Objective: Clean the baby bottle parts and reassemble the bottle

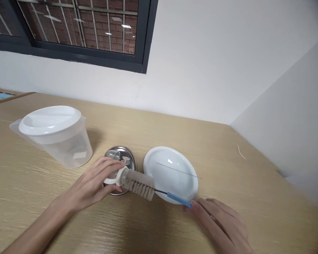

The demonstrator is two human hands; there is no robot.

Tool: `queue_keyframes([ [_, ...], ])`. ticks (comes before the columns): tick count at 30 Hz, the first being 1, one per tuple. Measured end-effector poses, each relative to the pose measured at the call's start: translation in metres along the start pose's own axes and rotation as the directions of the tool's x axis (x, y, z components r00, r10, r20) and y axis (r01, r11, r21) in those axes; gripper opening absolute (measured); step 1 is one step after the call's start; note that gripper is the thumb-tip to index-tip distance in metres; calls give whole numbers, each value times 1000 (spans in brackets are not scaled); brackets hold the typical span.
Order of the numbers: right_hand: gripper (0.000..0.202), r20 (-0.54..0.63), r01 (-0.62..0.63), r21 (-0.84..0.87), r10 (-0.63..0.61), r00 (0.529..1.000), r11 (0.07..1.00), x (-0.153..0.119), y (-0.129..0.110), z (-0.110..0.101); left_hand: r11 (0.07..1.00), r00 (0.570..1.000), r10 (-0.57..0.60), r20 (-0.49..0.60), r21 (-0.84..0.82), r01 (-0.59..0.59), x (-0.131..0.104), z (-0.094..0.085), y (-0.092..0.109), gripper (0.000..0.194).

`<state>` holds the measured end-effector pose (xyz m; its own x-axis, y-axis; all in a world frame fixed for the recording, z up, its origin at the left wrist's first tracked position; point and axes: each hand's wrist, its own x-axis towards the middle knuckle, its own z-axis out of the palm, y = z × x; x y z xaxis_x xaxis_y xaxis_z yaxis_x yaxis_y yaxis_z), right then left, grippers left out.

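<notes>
My left hand (95, 181) is closed on a small bottle with a white rim and handle (119, 177), held above a round metal tray (133, 160). The blue handle (178, 199) of a bottle brush is pinched in my right hand (218, 222). Pale bristles (140, 185) meet the bottle's mouth, with much of the brush head outside it. On the metal tray lie a small clear cup (113, 154) and a clear plastic piece (125, 160). Behind the brush is a white bowl (172, 169), with a thin wire (178, 170) lying across it.
A lidded translucent pitcher (69, 148) stands at the left of the wooden table (116, 225). A pale strip (241, 152) lies at the right. White walls (196, 63) and a barred window (90, 28) rise behind.
</notes>
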<state>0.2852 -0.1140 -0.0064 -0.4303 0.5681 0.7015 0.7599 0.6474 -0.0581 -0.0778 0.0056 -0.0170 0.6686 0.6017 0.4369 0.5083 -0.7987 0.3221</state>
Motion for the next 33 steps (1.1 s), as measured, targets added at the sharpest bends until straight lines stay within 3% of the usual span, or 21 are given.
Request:
queue_keyframes([
  [3,24,-89,78,-90,-86,992,993,4,5,3,1000,999,24,-26,2,-24,0,0,0,49],
  [6,14,-115,40,-111,-53,992,993,10,7,7,999,998,49,-46,26,-48,0,0,3,49],
  [12,23,-101,-67,-10,66,993,998,8,11,16,984,986,154,-67,103,-147,3,1,8,47],
  [17,11,-119,-62,0,61,991,998,-2,16,23,983,986,149,-72,123,-140,4,4,4,50],
  [21,20,-148,-26,-74,15,989,997,-5,16,23,983,988,138,-73,136,-127,4,5,2,51],
  [25,18,-124,-4,-18,1,992,1000,-3,17,22,981,984,151,-98,137,-137,3,4,3,54],
  [33,24,-142,-93,88,105,984,992,-6,14,29,979,974,179,-139,125,-162,3,2,5,56],
])
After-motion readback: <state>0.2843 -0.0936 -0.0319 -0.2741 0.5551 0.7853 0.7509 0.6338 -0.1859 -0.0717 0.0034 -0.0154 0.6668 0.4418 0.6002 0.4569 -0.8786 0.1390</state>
